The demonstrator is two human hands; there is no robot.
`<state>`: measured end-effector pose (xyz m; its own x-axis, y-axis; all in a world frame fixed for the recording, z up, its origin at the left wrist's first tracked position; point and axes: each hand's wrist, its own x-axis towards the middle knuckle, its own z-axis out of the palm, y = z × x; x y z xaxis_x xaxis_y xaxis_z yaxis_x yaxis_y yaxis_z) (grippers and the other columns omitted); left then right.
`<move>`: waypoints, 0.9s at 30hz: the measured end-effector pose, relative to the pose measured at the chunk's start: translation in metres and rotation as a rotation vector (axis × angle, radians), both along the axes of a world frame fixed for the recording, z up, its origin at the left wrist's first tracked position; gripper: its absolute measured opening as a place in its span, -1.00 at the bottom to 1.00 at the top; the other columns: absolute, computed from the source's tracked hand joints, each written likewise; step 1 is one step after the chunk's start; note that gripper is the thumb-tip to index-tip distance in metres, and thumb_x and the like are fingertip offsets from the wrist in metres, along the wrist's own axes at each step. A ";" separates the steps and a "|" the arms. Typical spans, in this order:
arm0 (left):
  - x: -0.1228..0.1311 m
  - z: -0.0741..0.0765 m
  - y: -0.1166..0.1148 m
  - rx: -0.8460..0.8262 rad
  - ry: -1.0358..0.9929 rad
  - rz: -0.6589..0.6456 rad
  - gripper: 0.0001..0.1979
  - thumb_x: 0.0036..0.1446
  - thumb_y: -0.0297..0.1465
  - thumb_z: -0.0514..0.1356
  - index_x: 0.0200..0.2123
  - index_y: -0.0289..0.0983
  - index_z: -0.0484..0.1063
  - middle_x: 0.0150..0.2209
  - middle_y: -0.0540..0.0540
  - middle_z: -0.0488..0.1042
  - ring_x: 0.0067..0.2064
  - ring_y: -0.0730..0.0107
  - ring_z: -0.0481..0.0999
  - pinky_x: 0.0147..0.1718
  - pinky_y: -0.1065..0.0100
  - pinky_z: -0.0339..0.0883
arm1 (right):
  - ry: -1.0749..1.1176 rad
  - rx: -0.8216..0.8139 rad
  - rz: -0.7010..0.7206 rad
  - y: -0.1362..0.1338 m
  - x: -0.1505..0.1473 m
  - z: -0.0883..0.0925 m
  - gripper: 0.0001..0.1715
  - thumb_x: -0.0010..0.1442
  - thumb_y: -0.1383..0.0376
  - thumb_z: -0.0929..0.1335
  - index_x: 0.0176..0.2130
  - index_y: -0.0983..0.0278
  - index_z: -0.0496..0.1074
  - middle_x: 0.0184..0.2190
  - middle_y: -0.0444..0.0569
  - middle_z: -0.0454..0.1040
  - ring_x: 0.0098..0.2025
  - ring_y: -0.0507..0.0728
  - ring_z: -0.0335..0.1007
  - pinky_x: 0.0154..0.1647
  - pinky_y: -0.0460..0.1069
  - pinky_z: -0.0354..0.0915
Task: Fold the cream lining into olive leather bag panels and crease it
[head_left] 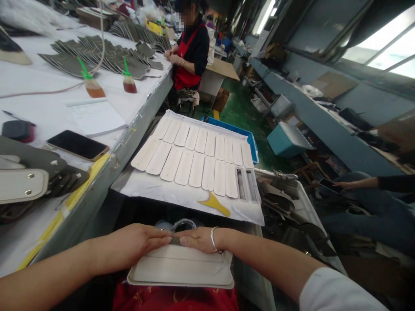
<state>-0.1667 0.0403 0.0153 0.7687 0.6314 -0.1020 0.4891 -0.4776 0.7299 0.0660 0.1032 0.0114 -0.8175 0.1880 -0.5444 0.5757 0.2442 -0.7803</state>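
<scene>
A cream, round-cornered flat panel (181, 273) with a crease across it lies over my lap on red cloth. Flat along its far edge rests my left hand (141, 244), fingers stretched out. My right hand (199, 239), with a silver bracelet on its wrist, lies there too, and the fingertips of both hands meet. A strip of grey-brown material shows just below the fingertips. Beyond my hands, rows of cream strips (191, 166) cover a white-clothed board (168, 190). On its near edge lies a yellow fan-shaped scraper (215, 204).
On the left table are a phone (78, 144), a notepad (95, 116), two green-tipped glue bottles (129, 82) and stacked grey-brown pieces (97, 56). A co-worker in a red apron (189, 56) sits beyond. To the right stand a bin of dark pieces (288, 211) and another person holding a phone.
</scene>
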 end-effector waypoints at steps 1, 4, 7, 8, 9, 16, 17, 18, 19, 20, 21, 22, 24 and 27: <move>-0.005 0.000 -0.002 0.016 0.005 0.020 -0.61 0.25 -0.42 -0.05 0.14 -0.09 0.21 0.12 -0.04 0.31 0.08 0.36 0.35 0.09 0.37 0.19 | 0.011 0.016 0.010 -0.001 -0.005 -0.001 -0.44 0.31 0.18 0.07 0.21 0.35 0.08 0.18 0.09 0.15 0.21 0.15 0.04 0.21 0.02 -0.02; -0.015 0.000 -0.008 0.076 0.071 0.030 -0.60 0.22 -0.47 -0.02 0.13 -0.16 0.23 0.11 -0.09 0.32 0.07 0.35 0.36 0.09 0.37 0.19 | 0.010 0.084 0.024 -0.003 -0.023 -0.005 -0.41 0.30 0.16 0.06 0.21 0.40 0.09 0.17 0.15 0.16 0.20 0.21 0.06 0.20 0.06 0.00; -0.021 0.001 -0.013 0.125 0.154 0.011 -0.52 0.15 -0.55 0.02 0.15 -0.16 0.19 0.13 -0.10 0.29 0.09 0.34 0.34 0.10 0.36 0.17 | 0.054 0.137 0.050 -0.004 -0.044 -0.010 -0.44 0.30 0.17 0.06 0.19 0.34 0.15 0.10 0.16 0.28 0.12 0.24 0.20 0.13 0.09 0.12; -0.021 0.001 -0.014 0.140 0.178 0.013 -0.48 0.13 -0.57 0.03 0.16 -0.15 0.17 0.14 -0.10 0.28 0.09 0.34 0.34 0.10 0.35 0.17 | 0.073 0.144 0.059 -0.005 -0.050 -0.012 -0.46 0.30 0.17 0.07 0.18 0.31 0.17 0.07 0.14 0.31 0.08 0.24 0.25 0.09 0.10 0.16; -0.021 0.001 -0.016 0.155 0.203 0.018 -0.45 0.11 -0.59 0.04 0.17 -0.13 0.14 0.15 -0.09 0.26 0.10 0.34 0.33 0.10 0.34 0.17 | 0.089 0.147 0.070 -0.004 -0.056 -0.013 -0.48 0.30 0.18 0.08 0.16 0.29 0.20 0.06 0.13 0.34 0.06 0.24 0.29 0.07 0.10 0.19; -0.007 -0.005 -0.035 0.274 0.354 0.059 -0.44 0.06 -0.59 0.02 0.16 -0.20 0.15 0.16 -0.14 0.25 0.11 0.28 0.31 0.09 0.25 0.21 | 0.101 0.055 0.058 0.000 -0.009 -0.015 -0.54 0.27 0.20 0.17 0.15 0.18 0.22 0.14 -0.06 0.24 0.15 0.13 0.17 0.15 0.01 0.08; -0.005 -0.005 -0.036 0.287 0.366 0.065 -0.44 0.06 -0.59 0.02 0.16 -0.19 0.16 0.15 -0.13 0.26 0.10 0.28 0.32 0.07 0.24 0.23 | 0.083 0.057 0.025 0.000 0.009 -0.015 -0.53 0.27 0.20 0.18 0.16 0.16 0.20 0.14 -0.07 0.24 0.16 0.12 0.15 0.16 0.01 0.07; -0.002 -0.005 -0.036 0.297 0.377 0.065 -0.43 0.06 -0.59 0.01 0.16 -0.18 0.16 0.15 -0.12 0.27 0.09 0.28 0.33 0.06 0.22 0.24 | 0.069 0.071 -0.024 0.000 0.025 -0.014 -0.52 0.26 0.19 0.19 0.16 0.15 0.19 0.14 -0.07 0.24 0.16 0.13 0.15 0.17 0.02 0.06; 0.000 -0.003 -0.035 0.303 0.390 0.057 -0.43 0.04 -0.59 0.00 0.16 -0.18 0.17 0.15 -0.12 0.27 0.09 0.27 0.33 0.05 0.21 0.24 | 0.059 0.092 -0.076 -0.001 0.040 -0.014 -0.52 0.26 0.17 0.19 0.16 0.14 0.20 0.13 -0.07 0.25 0.15 0.13 0.16 0.16 0.03 0.07; 0.003 0.000 -0.033 0.311 0.407 0.050 -0.43 0.02 -0.59 0.01 0.14 -0.19 0.20 0.13 -0.13 0.30 0.10 0.23 0.32 0.06 0.17 0.23 | 0.047 0.113 -0.114 -0.001 0.052 -0.012 -0.52 0.26 0.16 0.19 0.15 0.15 0.21 0.11 -0.05 0.28 0.14 0.15 0.18 0.16 0.04 0.08; 0.006 0.004 -0.032 0.323 0.432 0.050 -0.45 0.00 -0.60 0.01 0.10 -0.22 0.26 0.10 -0.14 0.33 0.10 0.17 0.31 0.06 0.11 0.21 | 0.030 0.134 -0.129 -0.002 0.062 -0.010 -0.52 0.25 0.15 0.19 0.14 0.16 0.23 0.10 -0.03 0.30 0.12 0.16 0.21 0.14 0.06 0.11; 0.011 0.008 -0.031 0.343 0.458 0.066 -0.49 -0.02 -0.61 0.02 0.03 -0.24 0.34 0.08 -0.16 0.35 0.11 0.10 0.30 0.07 0.04 0.17 | 0.005 0.162 -0.123 -0.003 0.068 -0.006 -0.51 0.25 0.15 0.19 0.14 0.20 0.24 0.09 0.01 0.30 0.12 0.18 0.22 0.13 0.07 0.12; 0.026 0.015 -0.032 0.395 0.459 0.111 -0.54 -0.03 -0.63 0.02 -0.05 -0.24 0.41 0.07 -0.16 0.37 0.11 0.03 0.28 0.07 -0.04 0.13 | -0.025 0.260 -0.107 -0.010 0.079 0.007 -0.48 0.25 0.17 0.19 0.15 0.29 0.22 0.11 0.10 0.27 0.13 0.22 0.19 0.13 0.10 0.12; 0.059 0.016 -0.049 0.415 0.288 0.195 -0.54 0.05 -0.57 0.02 0.05 -0.21 0.29 0.10 -0.12 0.32 0.09 0.18 0.30 0.07 0.12 0.18 | 0.112 0.571 -0.257 -0.040 0.099 0.026 -0.46 0.23 0.19 0.20 0.16 0.31 0.17 0.15 0.11 0.22 0.19 0.20 0.08 0.19 0.14 0.00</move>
